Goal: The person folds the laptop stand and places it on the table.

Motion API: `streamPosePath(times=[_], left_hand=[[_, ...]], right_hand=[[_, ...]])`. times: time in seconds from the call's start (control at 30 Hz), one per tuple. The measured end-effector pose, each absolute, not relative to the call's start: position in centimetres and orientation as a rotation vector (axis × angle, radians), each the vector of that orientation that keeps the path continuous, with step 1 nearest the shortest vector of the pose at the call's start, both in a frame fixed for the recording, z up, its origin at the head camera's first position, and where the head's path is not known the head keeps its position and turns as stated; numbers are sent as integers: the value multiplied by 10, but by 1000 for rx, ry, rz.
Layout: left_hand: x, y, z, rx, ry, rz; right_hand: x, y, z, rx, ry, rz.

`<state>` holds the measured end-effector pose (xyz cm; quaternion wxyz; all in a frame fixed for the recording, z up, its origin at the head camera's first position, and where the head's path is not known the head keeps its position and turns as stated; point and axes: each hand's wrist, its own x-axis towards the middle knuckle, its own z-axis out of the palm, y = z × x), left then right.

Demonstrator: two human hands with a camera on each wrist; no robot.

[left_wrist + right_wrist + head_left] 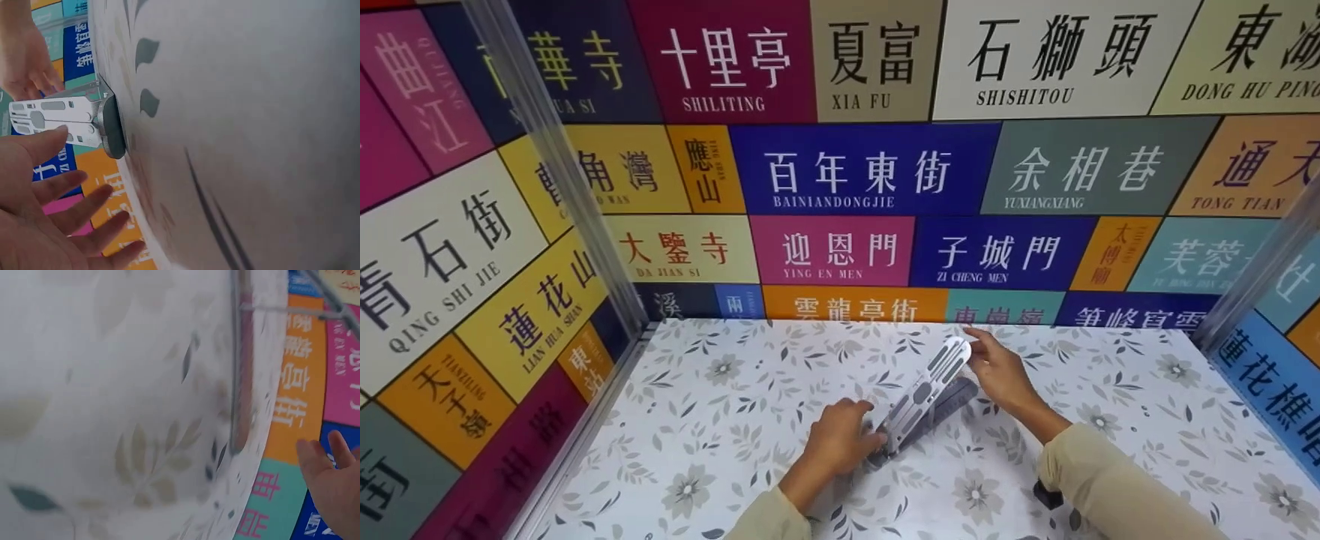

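Note:
A folding stand (921, 397) with a slotted white panel stands on the patterned table, the panel raised at a slant over its base. In the left wrist view, a grey hinge (114, 126) joins panel and base. My left hand (840, 439) is beside the hinge end, its thumb touching the panel and its other fingers spread in the left wrist view. By the raised end, my right hand (1006, 375) has its fingertips at the panel's edge. The right wrist view shows the base (242, 377) edge-on, a thin support bar (287, 309) and relaxed fingers (340, 450).
The tabletop (720, 420) has a white cover with grey leaves and flowers. Colourful sign panels (862, 169) form walls behind and at both sides. Clear upright strips (566, 165) stand at the corners. A small black object (1048, 495) is by the right sleeve.

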<state>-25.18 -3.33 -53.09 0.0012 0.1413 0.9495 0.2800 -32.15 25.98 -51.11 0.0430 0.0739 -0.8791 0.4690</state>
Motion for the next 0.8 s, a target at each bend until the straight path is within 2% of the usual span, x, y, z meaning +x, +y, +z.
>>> streamPosePath(times=[0.1, 0.27, 0.5, 0.8], left_hand=[[-240, -32, -527, 404, 2982, 765], [-224, -24, -525, 294, 2948, 653], [-218, -11, -528, 71, 2905, 555], [-220, -5, -528, 35, 2894, 527]], right_hand=[[-329, 272, -522, 407, -2806, 1076], [-338, 288, -536, 628, -2977, 753], [-342, 293, -545, 708, -3130, 690], [-342, 288, -550, 888, -3021, 564]])
